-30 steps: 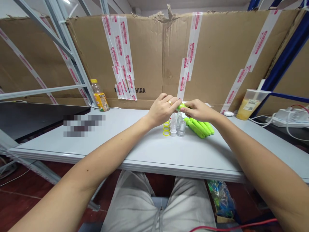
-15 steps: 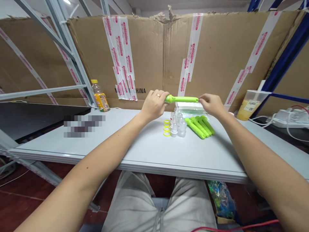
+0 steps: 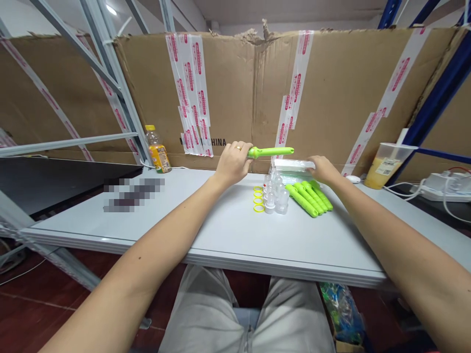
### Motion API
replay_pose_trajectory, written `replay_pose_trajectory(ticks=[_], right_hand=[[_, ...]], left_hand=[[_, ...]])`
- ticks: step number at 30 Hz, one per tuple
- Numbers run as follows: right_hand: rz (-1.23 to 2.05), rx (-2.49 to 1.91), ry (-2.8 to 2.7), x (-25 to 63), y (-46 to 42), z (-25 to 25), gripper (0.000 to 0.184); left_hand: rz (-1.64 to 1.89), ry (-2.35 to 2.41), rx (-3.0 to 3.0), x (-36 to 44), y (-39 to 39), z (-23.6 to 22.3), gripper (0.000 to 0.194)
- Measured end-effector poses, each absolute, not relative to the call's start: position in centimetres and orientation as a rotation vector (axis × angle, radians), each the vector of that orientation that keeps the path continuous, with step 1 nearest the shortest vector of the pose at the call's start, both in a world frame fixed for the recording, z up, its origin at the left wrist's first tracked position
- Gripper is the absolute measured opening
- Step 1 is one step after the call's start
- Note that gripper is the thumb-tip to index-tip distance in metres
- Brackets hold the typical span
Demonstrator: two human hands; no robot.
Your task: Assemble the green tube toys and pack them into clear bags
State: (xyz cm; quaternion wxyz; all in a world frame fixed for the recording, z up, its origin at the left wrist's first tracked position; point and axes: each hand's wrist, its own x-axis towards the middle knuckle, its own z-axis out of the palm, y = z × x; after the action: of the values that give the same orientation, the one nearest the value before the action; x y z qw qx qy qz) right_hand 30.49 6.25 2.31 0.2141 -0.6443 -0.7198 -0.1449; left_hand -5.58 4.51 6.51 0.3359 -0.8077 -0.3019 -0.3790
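My left hand (image 3: 231, 164) is closed around one end of a bright green stick-shaped handle (image 3: 272, 151), held level above the table. My right hand (image 3: 323, 169) has its fingers on a stack of clear plastic packets (image 3: 292, 164) at the back of the table; whether it grips them I cannot tell. Between the hands stand several small clear bottles (image 3: 275, 193). Three yellow rings (image 3: 258, 199) lie to their left. Several more green handles (image 3: 309, 197) lie side by side under my right wrist.
A white table (image 3: 228, 230) runs across the view, backed by a taped cardboard wall (image 3: 235, 93). A yellow drink bottle (image 3: 157, 151) stands at the back left, a plastic cup of yellow drink (image 3: 384, 164) at the back right, with a power strip and cables (image 3: 441, 184) beyond.
Both hands held the green handle together, then the right hand let go and dropped to the clear packets. The left hand lifted the handle and keeps it alone.
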Motion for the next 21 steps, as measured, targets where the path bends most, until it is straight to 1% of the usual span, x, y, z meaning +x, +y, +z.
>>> replay_pose_trajectory(ticks=[6, 10, 14, 21], right_hand=[[-0.313, -1.876, -2.042, 30.0, 7.9, 3.9, 0.045], [-0.311, -1.961, -2.016, 30.1, 8.1, 3.5, 0.052], [-0.41, -1.987, -2.028, 30.4, 7.8, 2.9, 0.057], [-0.616, -1.908, -2.083, 30.3, 7.0, 2.3, 0.073]], left_hand=[[-0.967, -0.813, -2.117, -5.5, 4.2, 6.6, 0.03], [-0.955, -0.838, -2.144, -5.4, 4.1, 6.6, 0.03], [-0.946, -0.854, -2.174, -5.2, 4.0, 6.6, 0.031], [-0.951, -0.884, -2.181, -5.1, 4.1, 6.5, 0.03]])
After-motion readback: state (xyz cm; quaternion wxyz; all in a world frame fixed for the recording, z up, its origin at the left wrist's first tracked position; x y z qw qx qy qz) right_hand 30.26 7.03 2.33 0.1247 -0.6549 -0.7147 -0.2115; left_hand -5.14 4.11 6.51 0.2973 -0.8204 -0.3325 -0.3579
